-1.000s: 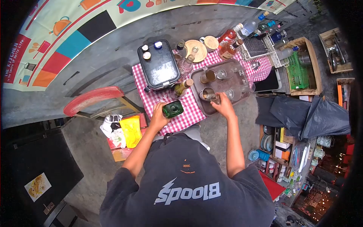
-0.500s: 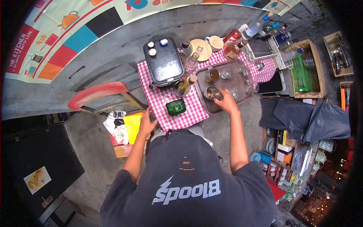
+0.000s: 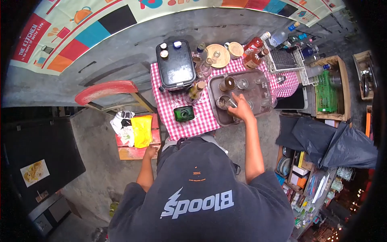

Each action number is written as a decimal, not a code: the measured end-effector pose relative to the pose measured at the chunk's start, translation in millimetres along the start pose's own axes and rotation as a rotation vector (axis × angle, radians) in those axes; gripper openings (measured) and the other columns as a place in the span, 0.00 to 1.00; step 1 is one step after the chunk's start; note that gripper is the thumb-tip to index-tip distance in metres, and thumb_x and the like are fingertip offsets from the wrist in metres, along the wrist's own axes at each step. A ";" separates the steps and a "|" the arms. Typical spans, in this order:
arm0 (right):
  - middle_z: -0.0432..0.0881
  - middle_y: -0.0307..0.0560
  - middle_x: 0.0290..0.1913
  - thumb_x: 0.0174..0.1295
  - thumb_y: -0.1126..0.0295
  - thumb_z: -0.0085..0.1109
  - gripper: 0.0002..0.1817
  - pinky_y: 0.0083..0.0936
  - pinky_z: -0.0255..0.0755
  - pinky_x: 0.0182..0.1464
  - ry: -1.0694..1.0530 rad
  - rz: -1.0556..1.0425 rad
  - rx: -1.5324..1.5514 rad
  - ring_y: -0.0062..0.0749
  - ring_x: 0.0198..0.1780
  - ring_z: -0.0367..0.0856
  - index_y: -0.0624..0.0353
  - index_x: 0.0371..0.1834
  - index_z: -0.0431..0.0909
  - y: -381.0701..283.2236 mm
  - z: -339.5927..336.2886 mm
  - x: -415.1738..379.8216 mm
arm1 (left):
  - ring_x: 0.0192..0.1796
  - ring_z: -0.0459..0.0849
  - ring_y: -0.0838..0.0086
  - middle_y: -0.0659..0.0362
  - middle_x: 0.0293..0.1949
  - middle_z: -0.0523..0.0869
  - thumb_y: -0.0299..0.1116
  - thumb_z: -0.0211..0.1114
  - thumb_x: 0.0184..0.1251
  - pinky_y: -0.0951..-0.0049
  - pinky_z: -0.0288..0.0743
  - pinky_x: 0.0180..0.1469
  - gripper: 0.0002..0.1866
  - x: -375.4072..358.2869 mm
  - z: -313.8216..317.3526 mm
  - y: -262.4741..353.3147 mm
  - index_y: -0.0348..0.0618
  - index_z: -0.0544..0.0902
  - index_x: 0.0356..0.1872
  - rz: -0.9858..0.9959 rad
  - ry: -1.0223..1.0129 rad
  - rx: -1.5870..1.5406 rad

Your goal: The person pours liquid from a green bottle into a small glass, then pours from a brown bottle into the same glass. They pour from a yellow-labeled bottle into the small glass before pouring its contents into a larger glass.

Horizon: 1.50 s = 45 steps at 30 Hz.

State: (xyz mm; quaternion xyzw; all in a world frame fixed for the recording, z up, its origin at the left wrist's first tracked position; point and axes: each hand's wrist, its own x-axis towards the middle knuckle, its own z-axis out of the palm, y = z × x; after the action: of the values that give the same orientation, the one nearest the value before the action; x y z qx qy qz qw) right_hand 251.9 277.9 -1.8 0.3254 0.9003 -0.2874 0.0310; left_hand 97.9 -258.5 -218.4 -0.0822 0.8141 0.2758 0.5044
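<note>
On the brown tray [image 3: 266, 107], my right hand [image 3: 241, 109] has its fingers closed on the right side of a glass [image 3: 222, 102]. Just behind that glass is a glass of brown liquid [image 3: 228, 83]. My left hand [image 3: 151, 151] is low at the front edge of the red chair seat [image 3: 155, 135], near a yellow cloth [image 3: 142, 131]. Its fingers are curled, and what they hold, if anything, is hidden. A green square bottle [image 3: 184, 113] and a corked bottle [image 3: 195, 92] are on the checked cloth [image 3: 171, 125].
A black lidded box [image 3: 176, 66] stands at the table's back left. Behind the tray are a round wooden board [image 3: 219, 60], a red bottle [image 3: 256, 43] and an amber bottle [image 3: 254, 59]. A wire basket [image 3: 286, 60] and a green crate [image 3: 326, 92] are to the right.
My left hand has dropped from beside the table's left edge toward the chair seat, and its spread fingers have curled. My right hand remains at the same glass. The whole view has shifted slightly.
</note>
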 end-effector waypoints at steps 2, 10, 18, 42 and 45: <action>0.73 0.74 0.64 0.51 0.61 0.74 0.43 0.42 0.71 0.67 0.045 -0.056 -0.008 0.63 0.66 0.75 0.56 0.75 0.71 2.4 -0.3 1.4 | 0.33 0.86 0.67 0.50 0.34 0.87 0.32 0.66 0.66 0.65 0.82 0.34 0.18 -4.3 14.2 5.0 0.24 0.81 0.49 0.026 0.055 -0.064; 0.76 0.65 0.61 0.52 0.59 0.73 0.43 0.42 0.73 0.66 -0.122 -0.173 0.061 0.59 0.63 0.78 0.59 0.74 0.71 2.0 -10.4 8.8 | 0.35 0.87 0.69 0.51 0.36 0.87 0.32 0.66 0.69 0.69 0.83 0.34 0.15 -4.3 64.7 43.6 0.29 0.79 0.47 0.096 0.079 -0.355; 0.76 0.65 0.59 0.54 0.61 0.70 0.38 0.44 0.74 0.62 -0.248 -0.351 0.100 0.61 0.60 0.79 0.67 0.68 0.73 -1.3 -26.9 3.5 | 0.30 0.85 0.71 0.54 0.31 0.87 0.33 0.69 0.67 0.70 0.79 0.32 0.19 -43.8 102.9 73.2 0.29 0.79 0.53 0.130 0.160 -0.383; 0.73 0.63 0.59 0.44 0.71 0.80 0.37 0.44 0.74 0.65 -0.307 -0.541 -0.032 0.60 0.64 0.74 0.66 0.56 0.67 -19.9 134.9 24.1 | 0.70 0.72 0.46 0.43 0.67 0.72 0.30 0.79 0.52 0.56 0.68 0.73 0.47 -162.8 23.8 274.5 0.41 0.64 0.74 0.830 0.316 0.252; 0.74 0.65 0.56 0.47 0.73 0.76 0.34 0.47 0.72 0.63 -0.249 -0.481 0.009 0.64 0.62 0.74 0.65 0.55 0.66 -17.1 142.8 21.3 | 0.74 0.69 0.47 0.44 0.69 0.70 0.30 0.80 0.49 0.56 0.66 0.75 0.48 -146.8 19.0 278.4 0.44 0.65 0.74 0.936 0.245 0.293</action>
State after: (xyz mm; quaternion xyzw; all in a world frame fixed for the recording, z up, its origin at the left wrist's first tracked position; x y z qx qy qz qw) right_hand 206.1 202.6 -117.4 0.0645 0.9398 -0.3281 0.0710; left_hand 68.1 -37.3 4.3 0.3315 0.8471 0.3436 0.2335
